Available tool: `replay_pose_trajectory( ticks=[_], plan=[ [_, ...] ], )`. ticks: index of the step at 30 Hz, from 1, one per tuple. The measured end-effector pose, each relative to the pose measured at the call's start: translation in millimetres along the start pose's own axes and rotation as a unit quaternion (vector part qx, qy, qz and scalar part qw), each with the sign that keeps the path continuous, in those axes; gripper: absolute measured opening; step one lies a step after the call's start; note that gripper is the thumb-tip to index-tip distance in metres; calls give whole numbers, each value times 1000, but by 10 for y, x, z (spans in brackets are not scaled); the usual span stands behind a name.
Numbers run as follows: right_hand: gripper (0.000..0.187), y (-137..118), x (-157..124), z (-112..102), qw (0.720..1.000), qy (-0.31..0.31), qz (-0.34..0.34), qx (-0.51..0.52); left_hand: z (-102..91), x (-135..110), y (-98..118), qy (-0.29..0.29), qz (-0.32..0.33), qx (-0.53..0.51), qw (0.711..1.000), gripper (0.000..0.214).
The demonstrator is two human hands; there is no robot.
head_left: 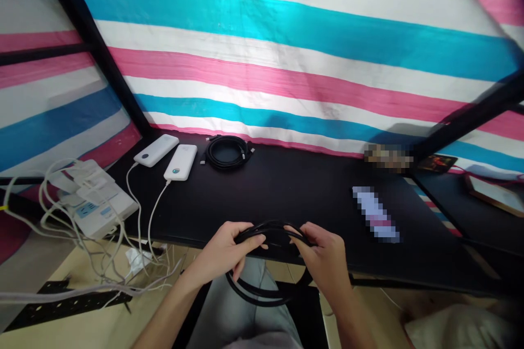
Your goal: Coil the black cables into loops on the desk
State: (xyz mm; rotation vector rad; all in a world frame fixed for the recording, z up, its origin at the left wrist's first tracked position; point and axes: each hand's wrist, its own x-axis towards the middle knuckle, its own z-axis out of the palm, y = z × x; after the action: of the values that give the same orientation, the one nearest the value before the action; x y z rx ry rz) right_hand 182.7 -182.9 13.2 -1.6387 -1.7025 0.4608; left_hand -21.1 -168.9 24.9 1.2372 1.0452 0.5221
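Black cable (pixel 262 295) gathered in loose loops, held at the front edge of the dark desktop (pixel 295 196). The fingers of the left hand (pixel 223 248) and the right hand (pixel 323 251) curl around the upper strands, grasping them; the lower loops hang below the edge, unbound. Along the far edge of the desktop lie a tighter black cable coil (pixel 226 152) and, just beside it, a white power bank (pixel 180 162) and a second power bank (pixel 155 150). Their white leads run toward a white power strip (pixel 96 199) beyond the desktop's left end.
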Motion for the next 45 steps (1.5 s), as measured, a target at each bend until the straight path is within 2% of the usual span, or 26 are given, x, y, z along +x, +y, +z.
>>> replay_pose_trajectory(
  ticks=[3, 6, 8, 10, 11, 12, 16, 18, 20, 22, 24, 25, 26, 27, 28, 30, 33, 36, 39, 42, 45],
  plan=[
    [52, 4, 3, -46, 992, -92, 61, 57, -21, 9, 20, -23, -13, 9, 1000, 37],
    [49, -2, 22, -106, 963, -202, 116, 136, -39, 31, 9, -40, -15, 13, 999, 37],
    [42, 1, 44, -147, 938, -255, 123, 199, -48, 47, -22, -55, -16, 3, 998, 38],
    [26, 17, 65, -190, 919, -274, 114, 259, -56, 63, -67, -75, -11, -24, 997, 40],
    [16, 30, 71, -212, 915, -268, 107, 281, -58, 73, -89, -83, -1, -45, 996, 42],
    [13, 43, 71, -235, 914, -256, 100, 298, -57, 84, -107, -87, 11, -70, 994, 44],
    [56, 60, 23, -294, 909, -223, 69, 345, 7, 144, -111, -64, 47, -173, 982, 44],
    [61, 32, -1, -290, 910, -199, 65, 357, 77, 177, -83, -40, 59, -198, 978, 41],
    [49, -1, 2, -281, 923, -142, 80, 350, 148, 207, -68, -42, 79, -219, 972, 38],
    [35, -12, 32, -289, 933, -82, 97, 336, 198, 232, -83, -96, 99, -239, 961, 38],
    [31, 10, 75, -324, 935, -60, 99, 335, 220, 252, -118, -152, 104, -239, 953, 42],
    [32, 31, 93, -346, 934, -58, 96, 339, 223, 261, -135, -157, 100, -236, 954, 44],
    [34, 55, 107, -364, 932, -60, 95, 344, 225, 270, -145, -138, 93, -241, 956, 46],
    [34, 79, 116, -375, 929, -59, 97, 352, 228, 280, -147, -96, 84, -255, 958, 46],
    [34, 101, 119, -373, 924, -55, 102, 365, 235, 290, -138, -39, 75, -280, 956, 45],
    [33, 125, 111, -325, 906, -38, 116, 405, 264, 311, -96, 82, 59, -348, 932, 39],
    [30, 97, 71, -164, 855, 16, 153, 496, 349, 345, -18, 199, 36, -417, 886, 31],
    [31, 25, 20, -20, 789, 112, 212, 565, 454, 381, -7, 266, -19, -405, 874, 26],
    [34, -11, -5, -20, 764, 178, 237, 573, 543, 407, -50, 278, -24, -356, 892, 25],
    [42, -6, 10, -144, 762, 216, 228, 566, 633, 411, -29, 232, 31, -288, 929, 24],
    [42, -7, 19, -261, 751, 217, 216, 585, 761, 414, 77, 189, 87, -254, 944, 42]
  ],
)
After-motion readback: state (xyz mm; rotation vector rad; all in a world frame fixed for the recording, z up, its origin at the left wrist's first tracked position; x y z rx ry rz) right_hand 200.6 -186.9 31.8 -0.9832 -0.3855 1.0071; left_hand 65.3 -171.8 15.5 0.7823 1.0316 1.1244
